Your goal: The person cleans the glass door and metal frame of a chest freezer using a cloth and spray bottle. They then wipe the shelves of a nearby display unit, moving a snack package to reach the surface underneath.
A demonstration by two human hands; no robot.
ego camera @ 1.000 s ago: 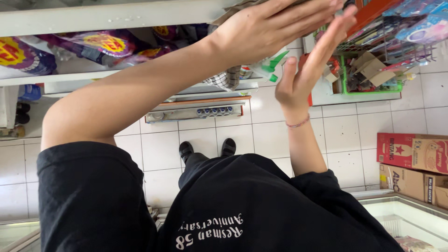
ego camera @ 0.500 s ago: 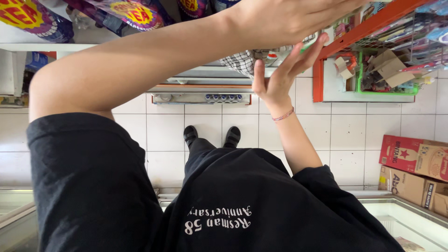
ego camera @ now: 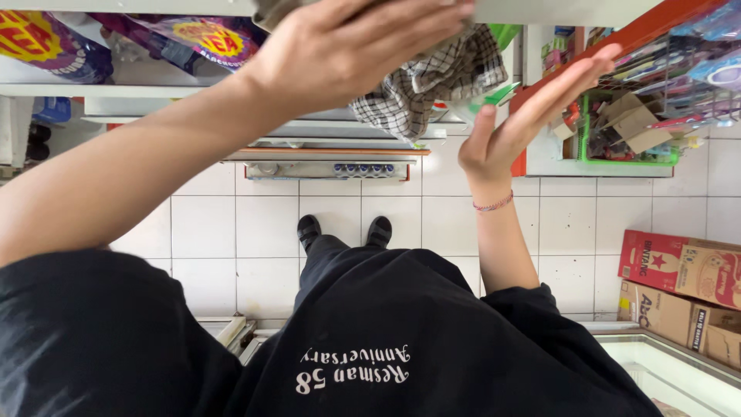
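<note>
My left hand [ego camera: 351, 50] is raised at the top centre, its fingers laid over and gripping a grey-and-white checkered cloth [ego camera: 436, 85] that hangs below it. My right hand [ego camera: 525, 127] is up beside the cloth, palm flat and fingers straight, holding nothing; a thin red bracelet [ego camera: 494, 205] circles its wrist. Its fingertips reach the orange edge of a goods rack [ego camera: 617, 38]. Something green [ego camera: 494, 96] shows between the cloth and my right hand. Below are my black shirt and black shoes [ego camera: 345, 228].
White tiled floor [ego camera: 571, 224] lies underfoot. Cardboard boxes [ego camera: 679, 289] are stacked at the right, above a glass-topped freezer [ego camera: 671, 371]. Shelves with colourful snack bags [ego camera: 54, 42] fill the top left. A metal rail [ego camera: 324, 168] runs along the shelf base.
The checkered cloth has come down into view under my left hand. My right hand has shifted right and tilted flatter beside the orange rack.
</note>
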